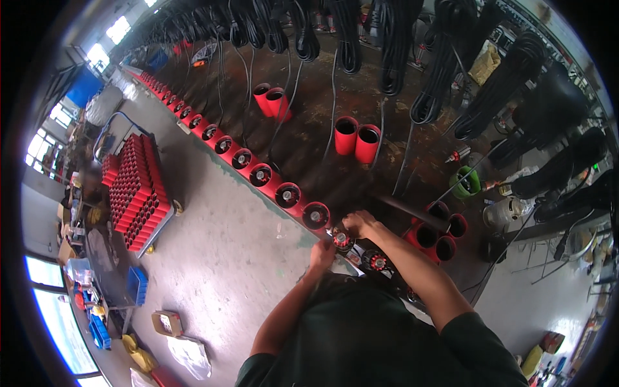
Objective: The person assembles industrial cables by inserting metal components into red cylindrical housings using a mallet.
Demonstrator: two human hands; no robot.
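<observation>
At the table's near edge, a round motor part with red coils sits between my hands. My left hand is closed against its left side, fingers partly hidden. Just beyond it, my right hand is curled closed; what its fingers hold, if anything, is too small to make out. A second red-coiled motor part rests to the right, under my right forearm. Beside my hands, the nearest red cylindrical housing ends a long row of such housings along the edge, with motor parts visible inside the nearer ones.
Bundles of black cable hang over the dark worktable, their ends trailing onto it. Several red tubes stand right of my forearm, near a green container. A trolley stacked with red tubes stands at left.
</observation>
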